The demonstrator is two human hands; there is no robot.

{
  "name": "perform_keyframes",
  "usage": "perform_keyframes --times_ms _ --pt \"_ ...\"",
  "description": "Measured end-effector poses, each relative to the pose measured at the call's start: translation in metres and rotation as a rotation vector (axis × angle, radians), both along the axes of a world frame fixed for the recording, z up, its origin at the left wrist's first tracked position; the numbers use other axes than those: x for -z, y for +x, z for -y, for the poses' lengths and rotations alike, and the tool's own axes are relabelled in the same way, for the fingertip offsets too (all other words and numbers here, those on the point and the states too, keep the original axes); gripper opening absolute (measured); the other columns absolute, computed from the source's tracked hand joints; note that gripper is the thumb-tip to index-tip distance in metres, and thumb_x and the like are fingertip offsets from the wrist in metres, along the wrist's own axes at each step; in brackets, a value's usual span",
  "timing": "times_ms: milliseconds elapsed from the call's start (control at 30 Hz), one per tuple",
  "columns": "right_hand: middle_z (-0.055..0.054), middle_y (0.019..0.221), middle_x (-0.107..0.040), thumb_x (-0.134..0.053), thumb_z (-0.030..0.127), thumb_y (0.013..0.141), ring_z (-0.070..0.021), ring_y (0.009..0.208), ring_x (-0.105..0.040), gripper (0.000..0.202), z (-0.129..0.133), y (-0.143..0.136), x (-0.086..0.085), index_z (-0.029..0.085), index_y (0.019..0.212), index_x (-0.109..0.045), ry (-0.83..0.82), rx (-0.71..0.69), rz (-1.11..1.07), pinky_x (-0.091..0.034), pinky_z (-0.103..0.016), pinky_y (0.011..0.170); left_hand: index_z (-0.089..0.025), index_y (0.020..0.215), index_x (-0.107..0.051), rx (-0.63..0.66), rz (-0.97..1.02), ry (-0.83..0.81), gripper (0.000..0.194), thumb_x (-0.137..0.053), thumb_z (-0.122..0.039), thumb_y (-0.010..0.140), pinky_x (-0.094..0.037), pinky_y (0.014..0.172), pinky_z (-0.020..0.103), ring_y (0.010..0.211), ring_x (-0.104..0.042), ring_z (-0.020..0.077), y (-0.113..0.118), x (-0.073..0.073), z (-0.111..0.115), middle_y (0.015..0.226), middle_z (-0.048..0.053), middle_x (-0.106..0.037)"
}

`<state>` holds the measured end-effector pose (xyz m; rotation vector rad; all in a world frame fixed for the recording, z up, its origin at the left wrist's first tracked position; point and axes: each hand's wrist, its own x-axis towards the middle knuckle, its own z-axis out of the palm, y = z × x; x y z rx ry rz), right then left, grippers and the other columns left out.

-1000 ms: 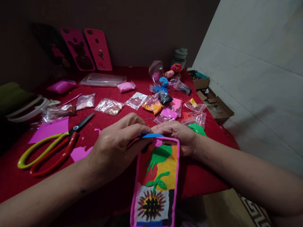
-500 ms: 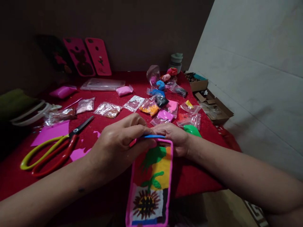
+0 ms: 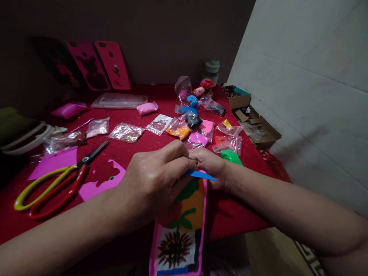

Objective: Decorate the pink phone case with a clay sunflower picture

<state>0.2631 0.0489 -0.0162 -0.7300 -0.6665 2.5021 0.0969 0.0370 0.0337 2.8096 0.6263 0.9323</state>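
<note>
A phone case with a pink clay rim and a clay picture of a dark-petalled flower and green leaves is tilted at the table's front edge. My left hand is closed over its upper part. From those fingers sticks out a flat blue pointed tool, lying across the case's top edge. Behind the top end, my right hand is closed around the case, its fingertips mostly hidden by my left hand. What lies under my left fingers cannot be seen.
Scissors lie on the red cloth beside a cut pink sheet. Several clay bags lie behind my hands. Decorated phone cases lean on the back wall; a bottle stands near the corner, cardboard boxes at right.
My left hand has turned and shifted slightly right, covering more of the case. The blue tool now slants down to the right and reaches further out. The whole view has shifted slightly.
</note>
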Motion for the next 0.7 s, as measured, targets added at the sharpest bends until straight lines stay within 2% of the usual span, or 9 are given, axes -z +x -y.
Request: perform_keyframes --times_ms 100,200,300,333,400,533,633,700 --pt "-0.004 0.053 -0.061 -0.041 0.004 0.082 -0.0119 0.051 -0.062 0.028 0.004 0.000 -0.002 0.013 0.064 -0.060 0.002 0.052 0.003 -0.056 -0.022 0.062 -0.015 0.088 -0.077 -0.056 0.103 -0.223 0.016 -0.061 -0.018 0.091 -0.044 0.061 0.016 0.069 -0.062 0.0090 -0.008 -0.008 -0.004 0.079 0.002 -0.067" --pt "-0.002 0.053 -0.060 -0.044 0.002 0.081 -0.0109 0.049 -0.061 0.028 0.007 -0.001 -0.008 0.014 0.059 -0.057 0.024 0.130 0.005 -0.054 -0.022 0.060 -0.018 0.079 -0.075 -0.260 0.253 -0.546 0.015 -0.067 -0.028 0.085 -0.043 0.060 0.017 0.066 -0.057 0.0092 -0.021 -0.014 -0.013 0.071 -0.001 -0.066" --pt "-0.003 0.053 -0.062 -0.048 0.001 0.079 -0.0102 0.048 -0.061 0.028 0.009 -0.001 -0.014 0.012 0.055 -0.058 0.039 0.140 0.021 -0.052 -0.020 0.057 -0.018 0.068 -0.069 -0.451 0.292 -0.970 0.025 -0.072 -0.040 0.079 -0.028 0.046 0.018 0.049 -0.037 0.0071 -0.033 -0.008 -0.025 0.054 -0.005 -0.050" --pt "-0.003 0.053 -0.063 -0.049 0.002 0.079 -0.0100 0.049 -0.061 0.027 0.009 -0.001 -0.015 0.011 0.055 -0.059 0.038 0.144 0.026 -0.052 -0.020 0.057 -0.018 0.062 -0.063 -0.430 0.300 -1.130 0.030 -0.073 -0.041 0.078 -0.023 0.043 0.019 0.046 -0.031 0.0065 -0.035 -0.003 -0.028 0.050 -0.006 -0.043" --pt "-0.003 0.053 -0.062 -0.051 0.003 0.078 -0.0093 0.049 -0.060 0.025 0.009 -0.001 -0.016 0.010 0.056 -0.061 0.038 0.158 0.035 -0.052 -0.020 0.057 -0.017 0.057 -0.056 -0.345 0.298 -1.338 0.038 -0.074 -0.043 0.078 -0.020 0.041 0.019 0.045 -0.027 0.0062 -0.038 0.006 -0.032 0.049 -0.006 -0.038" --pt "-0.001 0.053 -0.061 -0.055 0.006 0.076 -0.0098 0.050 -0.059 0.020 0.007 -0.001 -0.014 0.011 0.058 -0.062 0.042 0.190 0.050 -0.053 -0.022 0.061 -0.016 0.062 -0.062 -0.228 0.277 -1.441 0.039 -0.073 -0.049 0.080 -0.022 0.042 0.018 0.047 -0.028 0.0059 -0.039 0.018 -0.033 0.051 -0.005 -0.040" --pt "-0.002 0.056 -0.064 -0.056 0.006 0.076 -0.0114 0.053 -0.062 0.016 0.007 0.000 -0.012 0.011 0.063 -0.064 0.048 0.192 0.071 -0.054 -0.023 0.064 -0.015 0.073 -0.070 -0.203 0.292 -1.449 0.037 -0.074 -0.051 0.080 -0.024 0.044 0.016 0.050 -0.031 0.0056 -0.039 0.018 -0.032 0.055 -0.004 -0.044" --pt "-0.003 0.057 -0.066 -0.056 0.005 0.076 -0.0116 0.053 -0.063 0.015 0.006 0.000 -0.013 0.010 0.065 -0.065 0.040 0.189 0.067 -0.055 -0.024 0.064 -0.016 0.078 -0.073 -0.199 0.329 -1.453 0.031 -0.078 -0.047 0.078 -0.026 0.045 0.016 0.051 -0.034 0.0053 -0.038 0.015 -0.030 0.057 -0.004 -0.048"
